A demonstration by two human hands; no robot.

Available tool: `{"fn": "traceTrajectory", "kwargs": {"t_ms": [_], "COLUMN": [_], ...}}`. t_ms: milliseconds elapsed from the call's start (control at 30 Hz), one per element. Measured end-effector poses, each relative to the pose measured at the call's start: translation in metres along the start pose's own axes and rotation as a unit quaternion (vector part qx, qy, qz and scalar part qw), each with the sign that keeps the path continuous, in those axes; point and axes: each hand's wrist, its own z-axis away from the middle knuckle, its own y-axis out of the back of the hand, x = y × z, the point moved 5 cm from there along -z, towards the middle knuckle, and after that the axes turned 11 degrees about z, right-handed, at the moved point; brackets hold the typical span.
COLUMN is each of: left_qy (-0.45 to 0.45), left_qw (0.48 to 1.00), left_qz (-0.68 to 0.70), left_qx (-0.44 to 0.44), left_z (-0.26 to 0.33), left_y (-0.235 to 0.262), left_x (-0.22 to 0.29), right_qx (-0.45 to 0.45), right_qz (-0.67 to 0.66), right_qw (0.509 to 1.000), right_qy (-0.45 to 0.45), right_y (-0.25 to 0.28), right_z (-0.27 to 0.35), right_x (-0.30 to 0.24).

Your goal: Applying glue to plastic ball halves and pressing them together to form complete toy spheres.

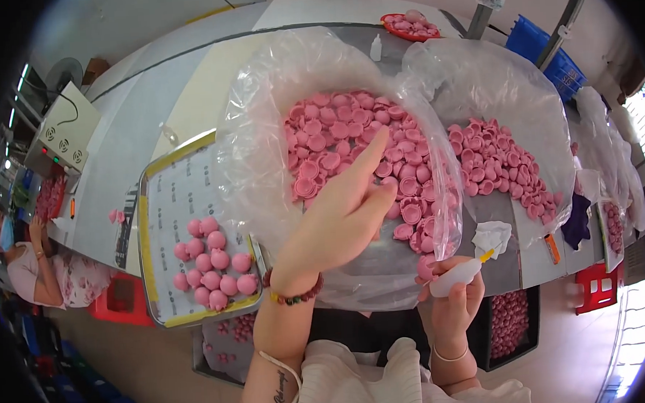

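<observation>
My left hand (338, 215) reaches into a clear plastic bag (260, 132) full of pink cup-shaped plastic pieces (334, 139). Its fingers are stretched out over the pile, touching the pieces and holding nothing I can see. My right hand (455, 304) sits near the bag's front edge, closed around a small white squeeze bottle (458, 275) with a yellow tip, and a pink piece (427, 267) rests against its fingers. A bead bracelet is on my left wrist.
A metal tray (152, 283) at the left holds several assembled pink balls (213, 265). A second clear bag (506, 82) of pink pieces lies at the right. A red bowl (410, 27) stands at the back. A seated person (26, 261) is at far left. Bins of pink parts sit below the table.
</observation>
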Motion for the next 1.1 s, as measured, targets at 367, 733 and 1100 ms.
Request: {"fn": "traceTrajectory", "kwargs": {"t_ms": [367,733,1100], "left_qy": [-0.009,-0.064,0.014], "left_qw": [0.999,0.997,0.946], "left_qz": [-0.013,-0.002,0.321], "left_qx": [-0.035,0.036,0.050], "left_z": [0.064,0.076,0.086], "left_y": [-0.028,-0.025,-0.030], "left_x": [-0.060,-0.064,-0.090], "right_qx": [-0.101,-0.161,0.023], "right_qz": [0.012,0.076,-0.032], "right_qw": [0.994,0.984,0.999], "right_qy": [-0.032,0.001,-0.010], "right_y": [-0.003,-0.015,0.002], "right_z": [0.017,0.016,0.011], "right_x": [0.015,0.006,0.001]}}
